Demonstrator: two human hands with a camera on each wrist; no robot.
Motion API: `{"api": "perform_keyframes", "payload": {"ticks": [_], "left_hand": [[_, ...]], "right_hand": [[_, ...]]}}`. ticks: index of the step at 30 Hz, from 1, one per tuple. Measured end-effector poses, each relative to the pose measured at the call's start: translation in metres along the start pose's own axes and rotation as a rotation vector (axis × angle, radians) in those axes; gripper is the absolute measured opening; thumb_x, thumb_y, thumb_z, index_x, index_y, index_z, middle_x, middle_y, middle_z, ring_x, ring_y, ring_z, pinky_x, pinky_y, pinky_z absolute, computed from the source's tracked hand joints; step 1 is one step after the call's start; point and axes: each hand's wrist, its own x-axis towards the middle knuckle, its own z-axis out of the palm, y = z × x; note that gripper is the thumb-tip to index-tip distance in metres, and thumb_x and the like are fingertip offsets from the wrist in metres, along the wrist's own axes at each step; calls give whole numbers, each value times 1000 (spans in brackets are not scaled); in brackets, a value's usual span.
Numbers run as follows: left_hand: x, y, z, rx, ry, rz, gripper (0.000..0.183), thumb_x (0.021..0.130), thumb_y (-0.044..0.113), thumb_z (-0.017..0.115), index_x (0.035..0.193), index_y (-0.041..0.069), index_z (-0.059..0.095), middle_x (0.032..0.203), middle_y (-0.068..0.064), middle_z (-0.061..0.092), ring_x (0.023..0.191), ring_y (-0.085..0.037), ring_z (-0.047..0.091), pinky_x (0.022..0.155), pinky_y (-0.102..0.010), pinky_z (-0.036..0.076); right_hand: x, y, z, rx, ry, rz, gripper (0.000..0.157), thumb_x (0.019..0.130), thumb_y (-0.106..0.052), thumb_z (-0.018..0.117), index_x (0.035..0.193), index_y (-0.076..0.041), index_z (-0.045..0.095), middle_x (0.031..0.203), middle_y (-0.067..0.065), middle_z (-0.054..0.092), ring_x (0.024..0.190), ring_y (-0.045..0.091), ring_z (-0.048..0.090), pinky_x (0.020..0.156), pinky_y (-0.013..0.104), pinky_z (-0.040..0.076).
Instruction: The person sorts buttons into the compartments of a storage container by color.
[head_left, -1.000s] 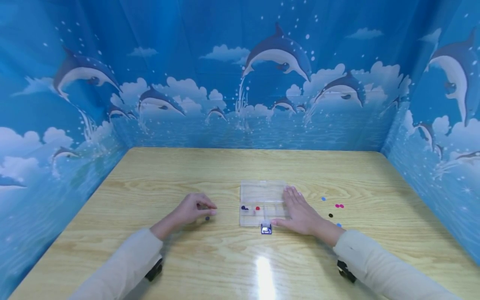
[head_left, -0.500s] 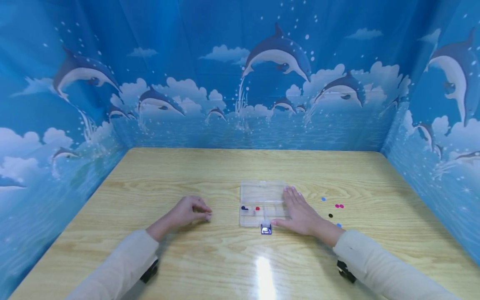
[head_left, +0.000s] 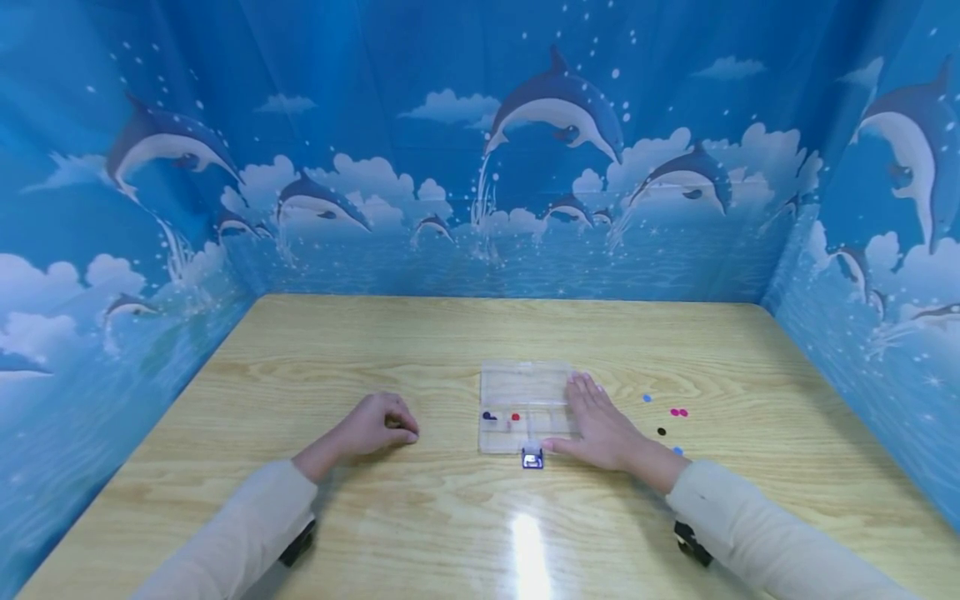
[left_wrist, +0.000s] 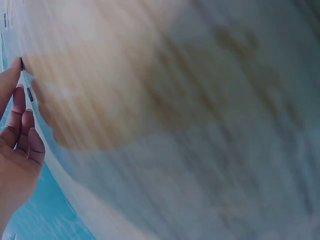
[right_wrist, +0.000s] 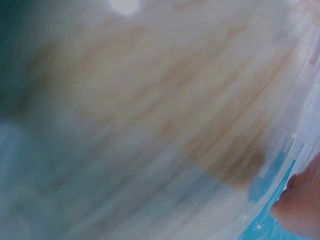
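Observation:
In the head view my left hand (head_left: 375,425) is low over the table, left of the clear plastic compartment box (head_left: 551,420). A small dark disc (left_wrist: 21,64) shows at its fingertips in the left wrist view, pinched by thumb and finger; in the head view the fingers hide it. Straight fingers of my right hand (head_left: 600,425) rest on the box's right side, thumb along the front edge. The box's lid (head_left: 525,383) lies folded back. Dark blue discs (head_left: 488,416) and a red disc (head_left: 515,417) sit in separate compartments on the left.
Right of my right hand lie a blue disc (head_left: 647,398), pink discs (head_left: 678,412), a black disc (head_left: 662,432) and another blue disc (head_left: 678,451), partly behind the wrist. A blue-edged square piece (head_left: 532,459) is at the box's front. A dolphin-print curtain (head_left: 480,167) surrounds the table.
My left hand has drawn back slightly left, and its fingers have closed on the dark disc that showed on the table beneath them. The right hand and box have stayed still.

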Motion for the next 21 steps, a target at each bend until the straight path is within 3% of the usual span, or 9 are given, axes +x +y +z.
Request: {"api": "perform_keyframes", "payload": {"ticks": [5,21], "left_hand": [[0,-1,1,25,11,18,5,75,10,75,77,7,72,75,-1,65,71,-8,53,66,-22,44],[-2,-2,2,52,36,-41,9,75,15,76,72,10,69,72,3,62,72,-7,48,66,-19,38]], "right_hand": [[0,1,1,3,-3,6,102,84,-63,50,143,12,15,152,27,10,142,41,7,117,49,11],[-1,-1,-1,5,-5,8,100,84,-61,51,143,12,15,151,28,10,142,41,7,117,49,11]]}}
